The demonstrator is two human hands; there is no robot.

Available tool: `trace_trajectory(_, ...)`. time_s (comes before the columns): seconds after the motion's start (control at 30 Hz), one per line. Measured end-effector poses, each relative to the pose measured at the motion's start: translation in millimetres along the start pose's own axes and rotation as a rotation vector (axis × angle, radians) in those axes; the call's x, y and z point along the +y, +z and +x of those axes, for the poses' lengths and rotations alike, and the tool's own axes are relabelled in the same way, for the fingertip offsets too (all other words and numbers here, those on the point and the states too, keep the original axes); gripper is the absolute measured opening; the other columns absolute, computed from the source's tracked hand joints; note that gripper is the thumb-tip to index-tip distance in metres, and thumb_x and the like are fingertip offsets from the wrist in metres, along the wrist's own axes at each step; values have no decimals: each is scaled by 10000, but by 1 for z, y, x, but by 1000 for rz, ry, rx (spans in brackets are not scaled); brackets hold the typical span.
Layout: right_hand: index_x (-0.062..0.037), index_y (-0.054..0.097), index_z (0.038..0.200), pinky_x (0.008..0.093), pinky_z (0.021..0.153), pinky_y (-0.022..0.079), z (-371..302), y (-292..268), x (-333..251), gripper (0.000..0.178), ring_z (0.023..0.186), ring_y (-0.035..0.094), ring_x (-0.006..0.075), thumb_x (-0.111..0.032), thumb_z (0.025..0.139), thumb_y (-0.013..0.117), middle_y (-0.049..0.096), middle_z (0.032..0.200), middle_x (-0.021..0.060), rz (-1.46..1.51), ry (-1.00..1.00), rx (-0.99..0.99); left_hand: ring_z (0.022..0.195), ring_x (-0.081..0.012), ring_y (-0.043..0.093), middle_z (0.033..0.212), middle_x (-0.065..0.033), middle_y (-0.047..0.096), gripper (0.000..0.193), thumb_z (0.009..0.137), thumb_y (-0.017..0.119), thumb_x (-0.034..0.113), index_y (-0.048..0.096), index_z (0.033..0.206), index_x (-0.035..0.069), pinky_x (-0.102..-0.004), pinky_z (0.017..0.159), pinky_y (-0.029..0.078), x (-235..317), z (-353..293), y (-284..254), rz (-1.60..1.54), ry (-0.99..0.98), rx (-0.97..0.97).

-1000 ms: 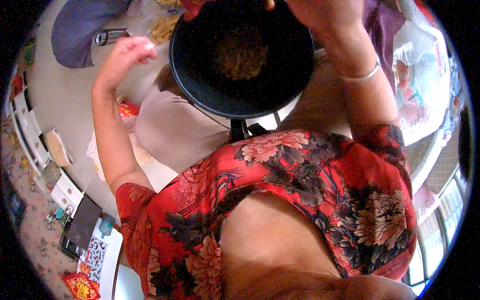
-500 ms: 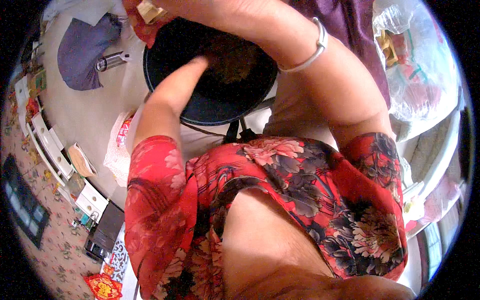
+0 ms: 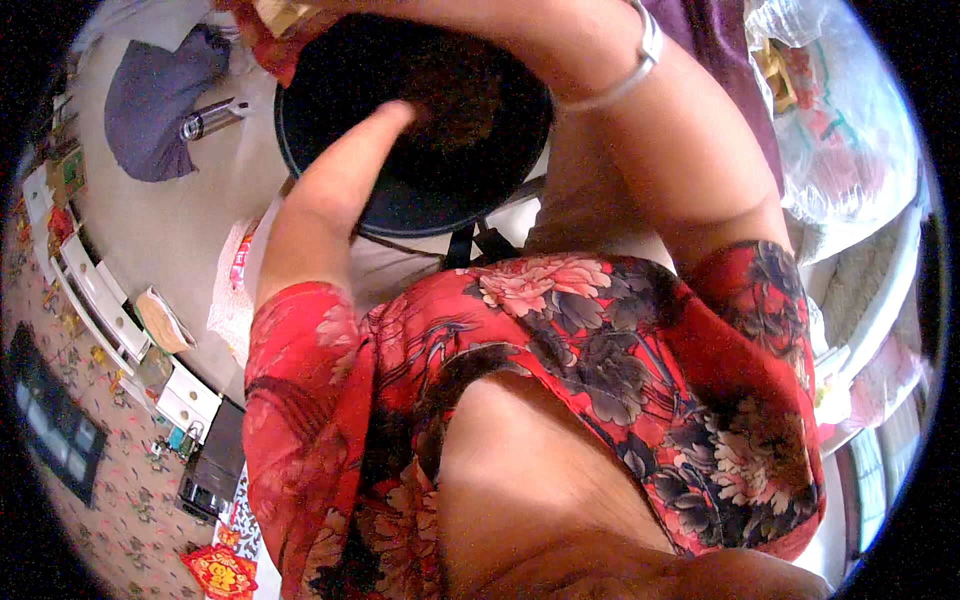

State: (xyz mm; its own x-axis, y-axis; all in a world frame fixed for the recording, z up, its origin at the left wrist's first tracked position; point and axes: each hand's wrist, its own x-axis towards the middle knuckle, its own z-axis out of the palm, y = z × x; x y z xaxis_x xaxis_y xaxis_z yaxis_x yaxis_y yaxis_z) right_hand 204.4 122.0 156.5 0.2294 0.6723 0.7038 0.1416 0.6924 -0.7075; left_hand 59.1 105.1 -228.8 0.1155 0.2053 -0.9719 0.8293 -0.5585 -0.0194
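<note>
A wide, round black container stands in front of me. My left hand reaches down into it; its fingers vanish in the dark inside, beside a dim brownish mass. Across the container's far side stretches my right forearm, with a silver bangle on it. The right hand is at the top edge, largely cut off, close to a red thing and a pale yellowish piece at the container's far left rim. Whether it grips them cannot be made out.
Left on the floor lie a dark grey cloth and a clear bottle. A pinkish-white bag is near my left elbow. At right stand a clear plastic bag and purple cloth. White drawers line the left.
My right forearm and the red thing have shifted up toward the top edge. The container sits slightly higher and further left in view. My left hand stays inside it.
</note>
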Motion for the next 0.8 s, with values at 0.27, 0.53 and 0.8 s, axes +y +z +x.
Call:
trace_trajectory(0.27,-5,603,690,409,606,476,-39,-7,-6,197,612,584,350,-183,699,519,575,624,199,-475,195,-508,488,-56,426,582,20,488,262,806,566,295,583,710,52,-217,427,377,-20,-274,-74,-633,612,402)
trace_trajectory(0.53,-20,591,766,367,582,451,-133,-32,-64,249,606,565,285,-269,789,582,568,678,182,-341,429,-809,422,-69,441,520,5,485,268,853,475,241,529,652,72,-206,396,340,-22,-344,11,-1114,884,538)
trace_trajectory(0.8,-36,483,575,239,448,292,-178,-35,-118,391,518,322,45,-299,863,523,379,524,-53,410,727,-547,354,-107,330,436,-10,368,460,847,501,367,409,512,65,-233,362,256,16,-360,64,-1359,1425,362)
